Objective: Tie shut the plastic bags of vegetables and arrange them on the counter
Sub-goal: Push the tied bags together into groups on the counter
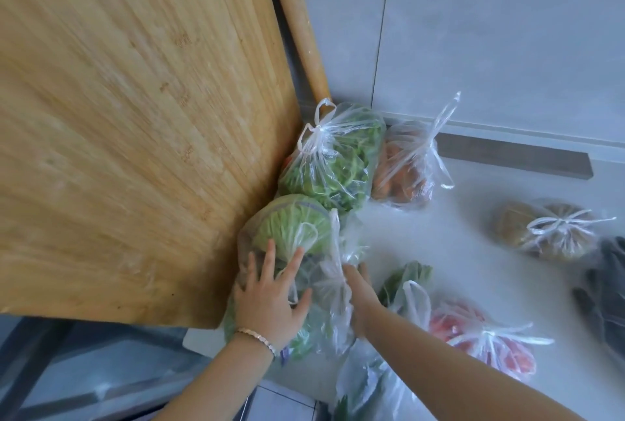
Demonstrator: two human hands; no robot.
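Observation:
My left hand, with a bracelet on the wrist, lies with spread fingers on a clear bag of dark greens at the counter's left edge. My right hand presses the same bag from its right side, its fingertips hidden behind the plastic. Just beyond the fingers sits a bagged cabbage. Behind it stand a tied bag of leafy greens and a tied bag of carrots. A tied bag of potatoes lies far right, and a tied bag of tomatoes lies near right.
A big bamboo board leans upright on the left, touching the bags, with a wooden rolling pin behind it. More bagged greens and another clear bag lie under my right arm. A dark object sits at the right edge.

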